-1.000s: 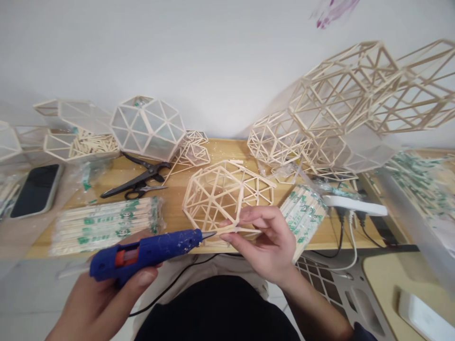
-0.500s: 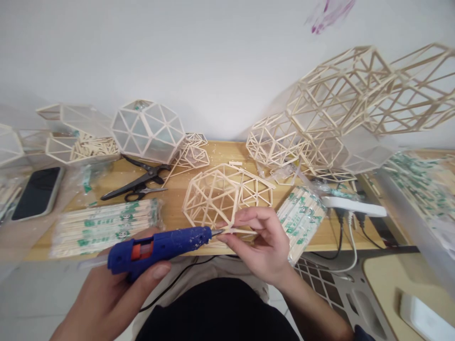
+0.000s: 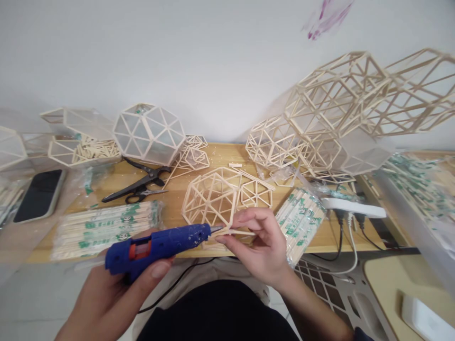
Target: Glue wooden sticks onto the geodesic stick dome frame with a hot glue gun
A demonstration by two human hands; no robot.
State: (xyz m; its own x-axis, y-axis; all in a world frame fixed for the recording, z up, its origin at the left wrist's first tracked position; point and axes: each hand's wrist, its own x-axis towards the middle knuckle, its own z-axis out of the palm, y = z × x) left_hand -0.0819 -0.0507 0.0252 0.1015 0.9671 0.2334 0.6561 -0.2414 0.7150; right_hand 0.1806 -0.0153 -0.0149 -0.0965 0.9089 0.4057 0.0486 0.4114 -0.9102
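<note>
My left hand (image 3: 117,293) is wrapped round a blue hot glue gun (image 3: 159,244) with a clear glue stick coming out of its back end. The metal nozzle points right and meets a joint at the lower right of a wooden stick frame (image 3: 209,199), a cage of triangles. At that same joint my right hand (image 3: 261,246) pinches thin wooden sticks (image 3: 243,232) between thumb and fingers. Whether the pinched sticks are fixed to the frame I cannot tell. Behind the right hand lies a flat piece of triangles made of sticks (image 3: 258,193).
Black scissors (image 3: 137,182) and a packet of wooden sticks (image 3: 106,227) lie left, with a phone (image 3: 40,195) beyond. To the right are another stick packet (image 3: 302,220) and a white power strip (image 3: 355,207) with cables. Large stick frames (image 3: 341,94) lean against the wall.
The view has shifted slightly. The glue gun and both hands keep nearly the same place, with the nozzle still at the frame's joint.
</note>
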